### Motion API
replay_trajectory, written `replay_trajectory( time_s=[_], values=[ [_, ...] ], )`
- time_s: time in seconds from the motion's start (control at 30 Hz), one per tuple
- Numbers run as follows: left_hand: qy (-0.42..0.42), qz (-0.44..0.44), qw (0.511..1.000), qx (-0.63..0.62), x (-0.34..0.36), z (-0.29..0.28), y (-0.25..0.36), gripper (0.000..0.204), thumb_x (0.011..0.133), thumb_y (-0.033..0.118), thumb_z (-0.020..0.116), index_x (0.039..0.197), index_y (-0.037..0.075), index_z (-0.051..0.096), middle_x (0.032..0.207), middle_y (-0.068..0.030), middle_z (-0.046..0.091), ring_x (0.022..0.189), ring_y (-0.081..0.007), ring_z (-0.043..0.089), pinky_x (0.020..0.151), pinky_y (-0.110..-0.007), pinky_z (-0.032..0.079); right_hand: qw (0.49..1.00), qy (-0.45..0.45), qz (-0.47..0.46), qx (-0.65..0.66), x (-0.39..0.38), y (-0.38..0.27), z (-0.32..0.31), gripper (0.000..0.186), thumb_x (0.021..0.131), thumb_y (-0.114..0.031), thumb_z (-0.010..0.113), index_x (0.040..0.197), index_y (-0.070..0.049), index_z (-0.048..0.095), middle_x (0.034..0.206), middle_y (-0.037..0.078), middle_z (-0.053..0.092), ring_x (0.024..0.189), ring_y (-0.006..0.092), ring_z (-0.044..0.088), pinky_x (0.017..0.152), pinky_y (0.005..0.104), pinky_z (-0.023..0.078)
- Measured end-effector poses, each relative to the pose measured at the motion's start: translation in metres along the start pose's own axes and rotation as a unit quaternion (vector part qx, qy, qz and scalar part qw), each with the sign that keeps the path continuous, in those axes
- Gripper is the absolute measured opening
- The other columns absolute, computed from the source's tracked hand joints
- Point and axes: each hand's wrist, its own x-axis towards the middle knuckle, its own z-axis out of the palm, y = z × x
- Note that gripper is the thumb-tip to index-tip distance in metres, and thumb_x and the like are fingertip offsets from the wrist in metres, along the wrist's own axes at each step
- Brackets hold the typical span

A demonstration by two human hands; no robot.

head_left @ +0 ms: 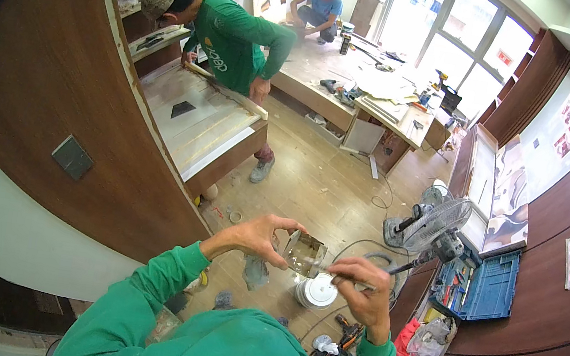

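Note:
My left hand (pixel 255 238) grips a small square open-topped box (pixel 293 250) by its side, thumb and fingers apart around it. Some pale stuff shows inside; I cannot make out what it is. In my right hand (pixel 365 293) is a thin-handled tool (pixel 325 267), pinched between fingers and thumb. Its far end reaches to the box's inside; whether it is a brush or a small scraper is too small to tell. Just below the box, a white lidded bucket (pixel 316 292) stands on the wooden floor.
A standing fan (pixel 443 227) and an open blue toolbox (pixel 486 285) are at right, with cables on the floor. Tools lie near my right forearm. A co-worker in green (pixel 235 42) leans over a board-topped bench (pixel 193 127); another person (pixel 321 10) crouches farther back.

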Motion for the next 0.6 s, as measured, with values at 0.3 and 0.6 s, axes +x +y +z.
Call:
replay_trajectory(
  time_s=[0.3, 0.6],
  values=[
    [0.020, -0.013, 0.998, -0.061, -0.006, 0.010, -0.007, 0.080, 0.063, 0.017, 0.088, 0.137, 0.007, 0.060, 0.117, -0.0081, 0.067, 0.071, -0.0070, 0.062, 0.066, -0.027, 0.055, 1.000, 0.020, 0.004, -0.010, -0.003, 0.003, 0.005, 0.019, 0.082, -0.003, 0.070, 0.100, -0.003, 0.077, 0.095, 0.011, 0.075, 0.081, 0.0207, 0.073, 0.073, 0.0322, 0.056],
    [0.090, -0.035, 0.995, -0.039, 0.000, 0.014, -0.009, 0.081, 0.065, 0.017, 0.093, 0.137, 0.002, 0.060, 0.122, -0.0101, 0.064, 0.080, -0.0073, 0.062, 0.070, -0.024, 0.055, 0.986, 0.126, -0.028, -0.103, -0.001, -0.001, 0.021, 0.018, 0.084, -0.004, 0.073, 0.102, -0.003, 0.076, 0.096, 0.015, 0.075, 0.081, 0.0269, 0.074, 0.072, 0.0345, 0.058]
  ],
)
